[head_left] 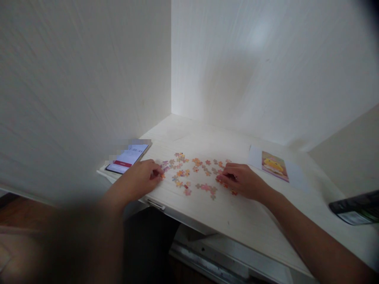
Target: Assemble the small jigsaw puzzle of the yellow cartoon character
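Small jigsaw puzzle pieces (179, 184) in orange, yellow, pink and grey lie spread over the white desktop (189, 213). At the left edge of the spread, my left hand (143, 176) is closed, thumb and fingertips together on an orange puzzle piece (162, 176). On the other side, my right hand (238, 178) curls with its fingertips pinched on a reddish-orange puzzle piece (218, 179); its fingers and palm partly hide more pieces. Between the hands sits a short joined strip of pink and grey pieces (206, 187).
A phone (127, 157) showing a timer lies by the left wall. At the right, a picture of a yellow toy figure (274, 165) lies on a white sheet (255, 156). A dark bottle (355, 208) is at the right edge. White walls enclose the desktop; a drawer handle (156, 204) is at its front.
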Motion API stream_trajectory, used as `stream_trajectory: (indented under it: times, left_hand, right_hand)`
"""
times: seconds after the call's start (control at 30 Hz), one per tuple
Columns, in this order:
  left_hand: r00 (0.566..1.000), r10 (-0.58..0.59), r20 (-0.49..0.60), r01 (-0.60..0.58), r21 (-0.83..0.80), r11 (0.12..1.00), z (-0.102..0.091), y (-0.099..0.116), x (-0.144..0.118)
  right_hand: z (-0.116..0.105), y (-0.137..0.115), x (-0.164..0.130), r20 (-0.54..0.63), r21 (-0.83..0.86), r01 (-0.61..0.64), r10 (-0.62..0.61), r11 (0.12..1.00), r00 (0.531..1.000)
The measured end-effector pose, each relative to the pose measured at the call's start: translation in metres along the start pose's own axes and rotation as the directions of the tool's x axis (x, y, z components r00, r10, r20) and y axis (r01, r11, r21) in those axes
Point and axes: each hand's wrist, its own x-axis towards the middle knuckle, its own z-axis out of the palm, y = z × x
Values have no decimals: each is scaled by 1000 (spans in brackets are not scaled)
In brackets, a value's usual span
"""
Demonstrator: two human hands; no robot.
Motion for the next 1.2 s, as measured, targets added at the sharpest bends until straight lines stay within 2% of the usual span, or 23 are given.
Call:
stream_trajectory:
  times: [0.4, 0.83, 0.97, 1.1, 1.2]
  left_hand:
    - [995, -21, 99, 22, -5, 1000, -8, 11, -1]
    - [996, 11, 91, -10, -19, 1000, -9, 9, -3]
    - [999, -19, -50, 19, -19, 1000, -14, 4, -2]
    - [966, -57, -253, 59, 3, 998, -16, -3, 1]
    - [949, -31, -313, 31, -6, 1000, -13, -4, 4]
  right_hand:
    - [3, 4, 1, -72, -14, 41, -42, 999, 996]
    - [4, 8, 2, -137, 15, 54, -51, 998, 989]
    - [4, 10, 1, -155, 15, 40, -37, 999, 987]
    - [5, 11, 2, -165, 9, 35, -33, 999, 986]
    - [5, 12, 2, -166, 15, 39, -36, 999, 985]
